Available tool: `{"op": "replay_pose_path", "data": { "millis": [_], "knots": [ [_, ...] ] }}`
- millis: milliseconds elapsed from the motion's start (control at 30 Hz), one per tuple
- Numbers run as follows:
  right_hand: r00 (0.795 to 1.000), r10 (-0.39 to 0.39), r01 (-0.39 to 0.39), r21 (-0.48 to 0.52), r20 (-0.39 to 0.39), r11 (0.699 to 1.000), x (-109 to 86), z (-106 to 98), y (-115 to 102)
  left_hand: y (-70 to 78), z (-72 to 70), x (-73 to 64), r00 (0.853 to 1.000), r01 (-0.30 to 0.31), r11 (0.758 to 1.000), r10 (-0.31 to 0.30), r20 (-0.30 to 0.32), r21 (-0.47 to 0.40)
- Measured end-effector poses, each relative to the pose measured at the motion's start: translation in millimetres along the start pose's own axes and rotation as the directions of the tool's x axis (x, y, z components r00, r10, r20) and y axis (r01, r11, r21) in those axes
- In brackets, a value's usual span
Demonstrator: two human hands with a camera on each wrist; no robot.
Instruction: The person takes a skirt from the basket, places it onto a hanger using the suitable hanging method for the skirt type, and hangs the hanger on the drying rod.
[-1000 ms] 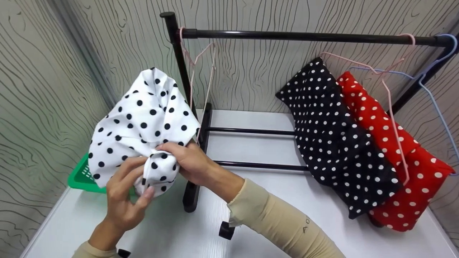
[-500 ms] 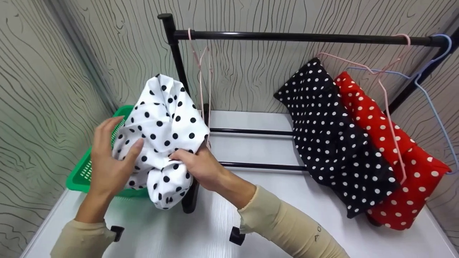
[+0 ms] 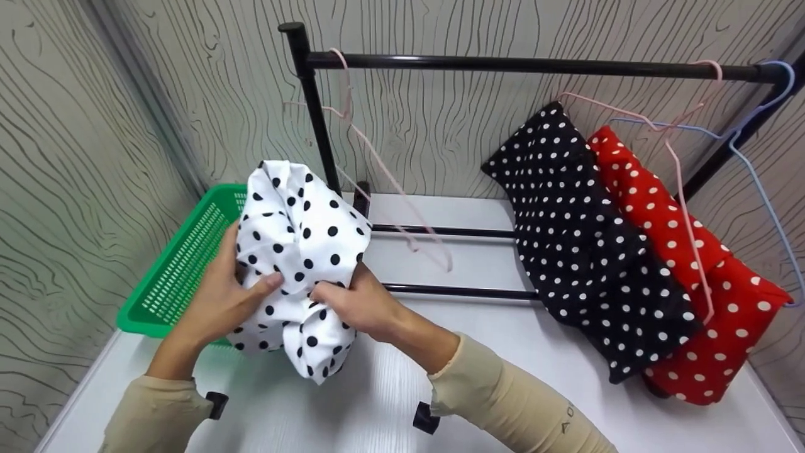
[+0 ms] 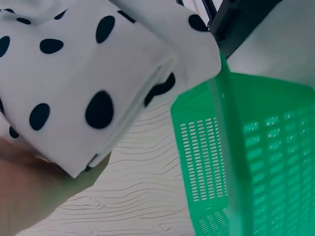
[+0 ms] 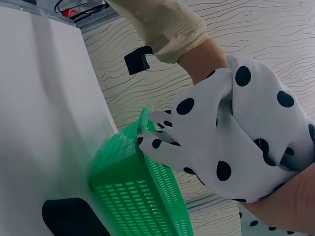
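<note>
A bunched white cloth with black dots (image 3: 295, 251) hangs between my two hands over the near side of the green basket. On its left side my left hand (image 3: 220, 292) grips it, thumb in front and fingers partly hidden behind. My right hand (image 3: 365, 305) pinches the fabric at the right, its thumb on top and the other fingers hidden. Folded layers of the dotted cloth (image 4: 74, 73) show above the hand in the left wrist view. The right wrist view shows a loose corner of the cloth (image 5: 221, 132) reaching the basket rim.
The green perforated basket (image 3: 135, 321) stands at the left on a white surface. A black rack rail (image 3: 503, 64) crosses behind. A pink hanger (image 3: 390, 173) dangles at its left end. Black dotted fabric (image 3: 585, 245) and red dotted fabric (image 3: 732, 302) hang from hangers at right.
My left hand let go of the cloth's lower part, swung left, then took hold of its left side. The cloth moved down and slightly right, uncovering the basket. The left pink hanger turned.
</note>
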State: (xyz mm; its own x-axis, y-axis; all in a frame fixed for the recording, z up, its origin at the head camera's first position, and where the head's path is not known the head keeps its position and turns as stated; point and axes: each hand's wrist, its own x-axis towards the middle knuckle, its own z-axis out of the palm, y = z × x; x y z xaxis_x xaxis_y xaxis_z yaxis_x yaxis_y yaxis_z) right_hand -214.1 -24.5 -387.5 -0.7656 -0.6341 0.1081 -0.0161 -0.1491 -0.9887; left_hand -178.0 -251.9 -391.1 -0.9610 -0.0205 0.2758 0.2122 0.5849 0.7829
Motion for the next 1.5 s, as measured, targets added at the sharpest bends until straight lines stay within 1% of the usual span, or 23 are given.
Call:
{"op": "replay_pose_path", "data": {
  "millis": [67,167,233,333,433,500,600,667,767,867,933,1000,1067,1133,1200,1300,1367,1433,1500],
  "knots": [
    [1.0,-0.006,0.005,-0.014,-0.002,1.0,-0.7,-3,1,-1.6,5.4,0.2,1.0,0.007,1.0,-0.007,0.017,-0.015],
    [1.0,-0.019,0.019,-0.042,-0.004,0.999,-0.9,-9,3,-1.3,14.6,1.7,1.0,0.025,0.999,-0.024,0.019,-0.043],
    [0.999,-0.041,0.041,-0.072,0.0,0.997,-0.9,-14,3,-0.3,21.2,4.3,0.999,0.033,0.997,-0.033,0.009,-0.076],
    [0.995,-0.097,0.099,-0.106,0.023,0.989,-0.3,-22,3,2.4,30.3,9.6,0.999,0.035,0.989,-0.038,-0.022,-0.141],
    [0.989,-0.146,0.15,-0.115,0.037,0.982,1.4,-31,2,6.2,38.2,15.3,0.996,0.019,0.975,-0.036,-0.076,-0.22],
    [0.989,-0.147,0.15,-0.096,0.031,0.984,2.7,-36,0,9.4,41.8,18.2,0.992,-0.004,0.962,-0.031,-0.124,-0.272],
    [0.996,-0.095,0.094,-0.071,-0.002,0.993,4.0,-45,-1,14.5,45.3,21.9,0.98,-0.052,0.942,-0.016,-0.201,-0.331],
    [0.998,-0.051,0.049,-0.079,-0.025,0.996,4.2,-50,-3,17.5,46.5,23.4,0.969,-0.082,0.931,-0.009,-0.246,-0.355],
    [0.999,-0.015,0.009,-0.112,-0.048,0.994,4.0,-60,-7,21.8,46.1,24.9,0.954,-0.104,0.921,-0.015,-0.3,-0.375],
    [0.998,0.025,-0.031,-0.113,-0.056,0.993,2.8,-69,-10,25.6,43.1,26.3,0.941,-0.106,0.912,-0.036,-0.336,-0.396],
    [0.997,0.063,-0.068,-0.099,-0.051,0.993,1.5,-76,-12,27.3,40.3,27.1,0.936,-0.095,0.908,-0.057,-0.346,-0.408],
    [0.993,0.105,-0.109,-0.101,-0.049,0.989,-0.4,-82,-13,28.2,37.3,27.3,0.935,-0.075,0.908,-0.08,-0.345,-0.413],
    [0.992,0.121,-0.125,-0.116,-0.046,0.985,-2.2,-87,-13,28.6,33.9,27.0,0.936,-0.057,0.907,-0.098,-0.339,-0.418],
    [0.993,0.117,-0.119,-0.114,-0.029,0.986,-4.9,-91,-14,29.3,30.5,26.6,0.933,-0.06,0.905,-0.099,-0.345,-0.42],
    [0.994,0.105,-0.104,-0.073,0.009,0.992,-7.8,-94,-16,30.7,27.4,26.2,0.928,-0.078,0.904,-0.088,-0.361,-0.421],
    [0.993,0.079,-0.081,0.019,0.086,0.997,-12.0,-96,-21,34.9,23.4,27.4,0.916,-0.121,0.895,-0.066,-0.395,-0.43],
    [0.988,0.062,-0.069,0.049,0.14,0.996,-13.7,-97,-23,37.7,21.5,28.8,0.907,-0.144,0.888,-0.059,-0.417,-0.437],
    [0.982,0.03,-0.036,0.03,0.187,0.999,-15.0,-100,-26,39.8,20.0,30.1,0.899,-0.164,0.879,-0.054,-0.434,-0.448],
    [0.976,-0.008,0.019,-0.046,0.217,0.999,-16.1,-103,-27,39.9,19.5,30.4,0.896,-0.181,0.882,-0.035,-0.444,-0.435]
  ]
}}
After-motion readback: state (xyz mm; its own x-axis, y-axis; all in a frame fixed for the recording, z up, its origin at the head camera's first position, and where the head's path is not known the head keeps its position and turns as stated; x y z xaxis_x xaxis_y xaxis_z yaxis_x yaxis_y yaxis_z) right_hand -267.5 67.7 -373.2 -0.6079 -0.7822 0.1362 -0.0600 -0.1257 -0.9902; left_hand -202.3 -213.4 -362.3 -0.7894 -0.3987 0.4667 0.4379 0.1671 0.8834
